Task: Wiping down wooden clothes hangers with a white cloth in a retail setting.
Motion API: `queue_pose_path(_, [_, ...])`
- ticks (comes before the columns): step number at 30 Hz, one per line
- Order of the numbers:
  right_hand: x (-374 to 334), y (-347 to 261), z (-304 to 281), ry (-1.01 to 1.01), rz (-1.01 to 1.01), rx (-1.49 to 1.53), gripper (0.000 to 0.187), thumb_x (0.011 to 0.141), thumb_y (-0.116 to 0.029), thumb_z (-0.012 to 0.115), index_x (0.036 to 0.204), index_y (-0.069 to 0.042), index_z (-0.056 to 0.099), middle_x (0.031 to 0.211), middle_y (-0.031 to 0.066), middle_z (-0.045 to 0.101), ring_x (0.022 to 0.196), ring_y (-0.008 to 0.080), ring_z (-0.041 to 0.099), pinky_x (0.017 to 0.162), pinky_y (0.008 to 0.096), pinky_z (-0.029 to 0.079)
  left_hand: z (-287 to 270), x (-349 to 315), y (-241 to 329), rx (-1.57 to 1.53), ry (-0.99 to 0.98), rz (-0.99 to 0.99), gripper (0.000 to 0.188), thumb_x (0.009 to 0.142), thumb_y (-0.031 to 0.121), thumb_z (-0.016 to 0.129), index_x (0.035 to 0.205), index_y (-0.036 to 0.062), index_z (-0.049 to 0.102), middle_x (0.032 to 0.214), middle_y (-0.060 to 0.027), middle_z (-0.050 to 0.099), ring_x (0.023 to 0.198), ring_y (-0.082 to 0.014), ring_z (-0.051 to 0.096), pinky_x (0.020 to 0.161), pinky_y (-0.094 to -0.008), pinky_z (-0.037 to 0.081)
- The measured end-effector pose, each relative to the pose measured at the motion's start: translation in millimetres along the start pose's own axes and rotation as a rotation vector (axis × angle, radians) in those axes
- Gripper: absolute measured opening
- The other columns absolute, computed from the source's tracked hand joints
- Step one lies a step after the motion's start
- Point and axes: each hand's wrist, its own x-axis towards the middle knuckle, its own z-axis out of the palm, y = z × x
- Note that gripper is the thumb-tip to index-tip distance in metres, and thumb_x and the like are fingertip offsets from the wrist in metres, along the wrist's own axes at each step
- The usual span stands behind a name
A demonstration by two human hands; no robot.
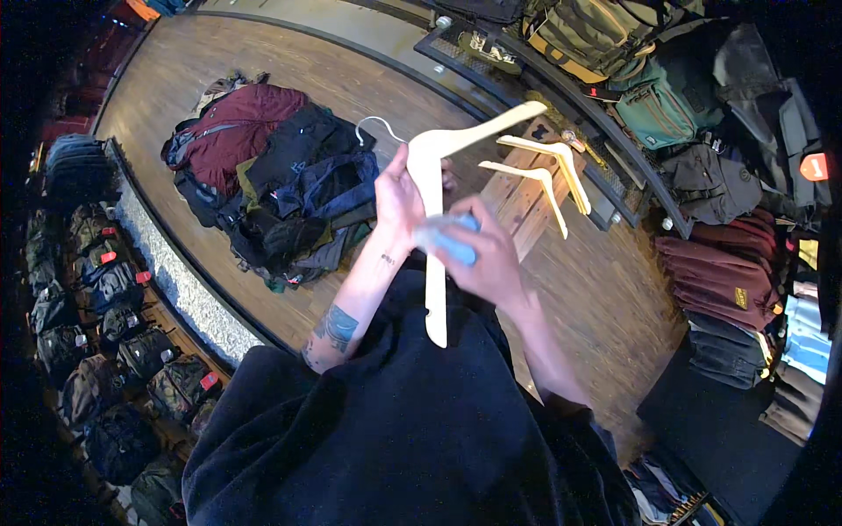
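My left hand (399, 200) is closed around the neck of a pale wooden clothes hanger (427, 175), held up in front of my body with its metal hook to the left. One arm of the hanger points to the upper right, the other down toward me. My right hand (496, 263) grips a blue cloth (456, 238) against the lower arm of the hanger. Motion blurs the cloth, so its exact kind is hard to make out. Two more wooden hangers (561, 167) lie on a wooden bench (519, 209) just beyond my right hand.
A pile of dark and maroon clothes (263, 167) lies on the wooden floor (368, 79). Backpacks (149, 355) line the left side. Shelves at the right hold bags (658, 110) and folded garments (724, 276).
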Motion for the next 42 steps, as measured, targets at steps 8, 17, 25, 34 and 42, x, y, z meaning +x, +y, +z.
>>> queue_pose_path(8, [-42.9,-24.8,-13.2,-0.281,-0.045,0.215,0.045,0.065,-0.011,0.085,0.108,-0.021,0.078,0.097,0.0062,0.061,0.088,0.024,0.064,0.075,0.0335,0.053,-0.2,2.9,25.6,0.069,0.218,0.15,0.051,0.105,0.045,0.035,0.11,0.004,0.064,0.089,-0.0118,0.068,0.081,-0.0239,0.061,0.08,-0.0383,0.049])
queue_pose_path(17, [22.0,-1.4,-1.7,-0.131,-0.088,0.035,0.041,0.069,-0.01,0.083,0.109,-0.02,0.077,0.1,0.0076,0.058,0.09,0.0244,0.063,0.076,0.0346,0.053,23.5,1.0,21.4,0.107,0.0,-0.01,0.051,0.104,0.045,0.039,0.12,0.0019,0.06,0.099,-0.0155,0.069,0.086,-0.0276,0.065,0.086,-0.0434,0.052])
queue_pose_path(25, [66.3,14.0,3.9,0.331,0.008,-0.136,0.029,0.078,-0.013,0.08,0.104,-0.001,0.073,0.103,0.0146,0.059,0.094,0.0291,0.062,0.078,0.0372,0.051,26.9,-13.9,-3.9,-0.047,-0.051,-0.03,0.048,0.106,0.041,0.036,0.125,0.0018,0.056,0.115,-0.0127,0.066,0.108,-0.0241,0.063,0.098,-0.0385,0.048])
queue_pose_path(34, [-4.9,-15.0,11.5,-0.123,-0.105,0.196,0.032,0.074,-0.011,0.082,0.106,-0.011,0.077,0.097,0.009,0.061,0.086,0.0219,0.064,0.072,0.0322,0.053,18.1,-12.0,30.5,0.141,0.263,0.091,0.049,0.105,0.045,0.034,0.112,0.0039,0.06,0.088,-0.0104,0.064,0.076,-0.0233,0.059,0.073,-0.0396,0.051])
queue_pose_path(42, [-36.6,-21.7,9.2,-0.217,-0.16,0.234,0.048,0.063,-0.009,0.085,0.109,-0.022,0.078,0.094,0.0036,0.061,0.085,0.02,0.064,0.069,0.0318,0.054,13.4,-10.4,36.5,0.117,0.258,0.134,0.049,0.105,0.045,0.034,0.112,0.0044,0.061,0.084,-0.0091,0.064,0.074,-0.0224,0.06,0.076,-0.0393,0.05])
